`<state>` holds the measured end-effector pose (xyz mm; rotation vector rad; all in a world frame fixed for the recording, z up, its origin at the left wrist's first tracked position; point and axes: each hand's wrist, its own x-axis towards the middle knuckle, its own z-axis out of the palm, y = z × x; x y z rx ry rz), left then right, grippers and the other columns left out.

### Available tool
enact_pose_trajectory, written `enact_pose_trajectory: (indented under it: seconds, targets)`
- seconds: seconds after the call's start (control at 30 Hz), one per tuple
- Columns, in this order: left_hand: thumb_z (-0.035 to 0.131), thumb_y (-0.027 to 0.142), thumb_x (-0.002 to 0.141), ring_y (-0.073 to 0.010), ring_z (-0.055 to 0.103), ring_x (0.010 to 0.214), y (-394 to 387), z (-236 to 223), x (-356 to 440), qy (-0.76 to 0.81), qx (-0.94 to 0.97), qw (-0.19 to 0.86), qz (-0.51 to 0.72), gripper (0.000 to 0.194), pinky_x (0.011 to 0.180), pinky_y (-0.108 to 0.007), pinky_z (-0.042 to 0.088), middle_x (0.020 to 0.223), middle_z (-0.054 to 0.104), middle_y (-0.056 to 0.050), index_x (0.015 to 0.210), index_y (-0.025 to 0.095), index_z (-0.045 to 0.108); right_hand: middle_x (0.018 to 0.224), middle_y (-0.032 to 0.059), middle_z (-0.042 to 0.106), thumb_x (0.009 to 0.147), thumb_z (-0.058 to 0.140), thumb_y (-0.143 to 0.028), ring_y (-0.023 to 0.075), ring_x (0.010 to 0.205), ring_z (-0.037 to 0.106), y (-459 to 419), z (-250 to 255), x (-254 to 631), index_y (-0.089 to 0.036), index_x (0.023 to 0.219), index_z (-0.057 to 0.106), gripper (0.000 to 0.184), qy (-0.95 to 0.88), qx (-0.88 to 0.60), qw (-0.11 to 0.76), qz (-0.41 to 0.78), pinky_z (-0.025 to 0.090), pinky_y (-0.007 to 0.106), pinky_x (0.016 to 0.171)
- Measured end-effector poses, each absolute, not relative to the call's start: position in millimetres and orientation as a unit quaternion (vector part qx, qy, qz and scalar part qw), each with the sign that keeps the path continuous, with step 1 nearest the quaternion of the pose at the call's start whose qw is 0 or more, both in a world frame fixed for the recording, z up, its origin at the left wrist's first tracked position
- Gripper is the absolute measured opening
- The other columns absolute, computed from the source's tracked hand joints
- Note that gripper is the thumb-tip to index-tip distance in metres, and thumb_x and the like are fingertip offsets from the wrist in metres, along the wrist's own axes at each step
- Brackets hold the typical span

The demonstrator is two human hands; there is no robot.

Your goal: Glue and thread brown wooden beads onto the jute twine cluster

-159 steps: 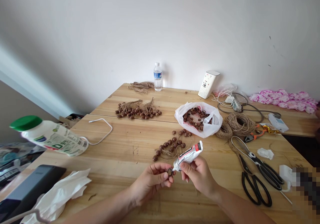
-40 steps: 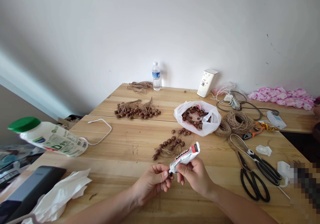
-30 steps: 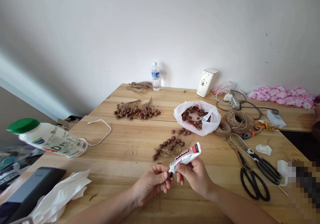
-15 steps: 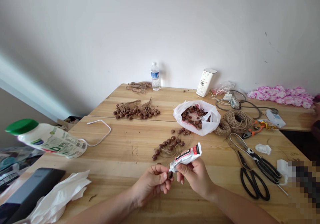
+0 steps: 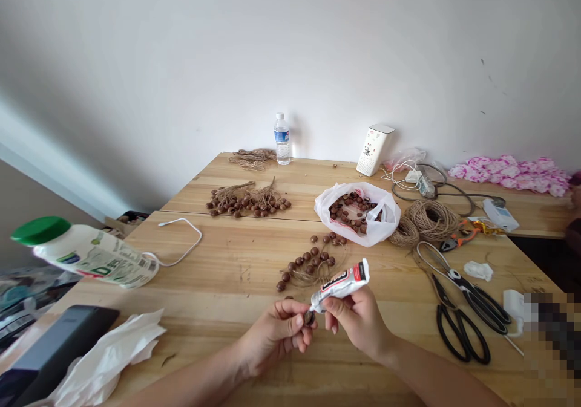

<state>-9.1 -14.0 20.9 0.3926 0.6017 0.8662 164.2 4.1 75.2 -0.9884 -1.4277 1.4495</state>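
Between thumb and fingers, my left hand (image 5: pixel 279 334) pinches a small brown nut shell (image 5: pixel 309 318). My right hand (image 5: pixel 356 322) is closed round a white, red and black glue tube (image 5: pixel 340 286), its nozzle tilted down against the shell. Just beyond the hands lie several round brown nuts (image 5: pixel 306 256) with thin twine (image 5: pixel 313 277) among them. Behind these, a white plastic bag (image 5: pixel 390 219) stands open with many brown shells (image 5: pixel 351 210) in it. Farther left is a cluster of nuts tied with twine (image 5: pixel 247 201).
Twine rolls (image 5: pixel 431 218), orange-handled pliers (image 5: pixel 458 237), black scissors (image 5: pixel 463 334) and black-and-white scissors (image 5: pixel 481 304) lie right. A bottle with a green lid (image 5: pixel 95 253), crumpled tissue (image 5: pixel 111 358) and a white cable (image 5: pixel 181 259) are left. A water bottle (image 5: pixel 282 141) stands by the wall.
The glue tube and my right hand have shifted slightly to the right. My left hand stays in nearly the same place with the shell.
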Motion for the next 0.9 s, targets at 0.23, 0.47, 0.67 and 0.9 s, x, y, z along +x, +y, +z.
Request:
enact_pose_trajectory:
  seconds: [0.23,0.47,0.67,0.9]
  targets:
    - [0.082,0.021,0.06,-0.012,0.065,0.054,-14.6,21.2,-9.6,0.281,0.2,0.846,0.407,0.02,0.048,-0.019,0.048,0.071,0.072,-0.006,0.077,0.015,0.074,0.05,-0.0011,0.054,0.08,0.063,-0.042,0.0096,0.041,0.05,2.5,72.5,164.3,-0.014,0.07,0.058,0.03,-0.571,-0.384,0.428,0.586,0.041,0.021,0.04]
    - [0.081,0.021,0.062,-0.0125,0.065,0.054,-14.3,19.3,-9.8,0.274,0.2,0.846,0.412,0.019,0.049,-0.019,0.049,0.068,0.072,-0.007,0.08,0.016,0.075,0.051,-0.0008,0.054,0.082,0.062,-0.038,0.0095,0.041,0.05,3.5,73.4,164.6,-0.014,0.069,0.058,0.028,-0.579,-0.378,0.431,0.579,0.04,0.02,0.04]
    - [0.081,0.019,0.062,-0.0126,0.066,0.055,-15.3,23.1,-9.6,0.266,0.196,0.847,0.417,0.02,0.049,-0.018,0.049,0.072,0.073,-0.007,0.081,0.017,0.076,0.051,-0.0008,0.053,0.082,0.062,-0.036,0.0099,0.042,0.05,2.8,76.1,168.1,-0.014,0.07,0.057,0.026,-0.586,-0.38,0.429,0.572,0.04,0.021,0.04]
    - [0.08,0.019,0.063,-0.0118,0.065,0.054,-15.0,24.4,-9.5,0.258,0.195,0.85,0.416,0.019,0.048,-0.018,0.05,0.073,0.073,-0.007,0.082,0.015,0.076,0.053,-0.0003,0.053,0.084,0.06,-0.036,0.0093,0.043,0.048,3.0,72.6,170.0,-0.014,0.068,0.056,0.027,-0.595,-0.372,0.416,0.579,0.041,0.021,0.042]
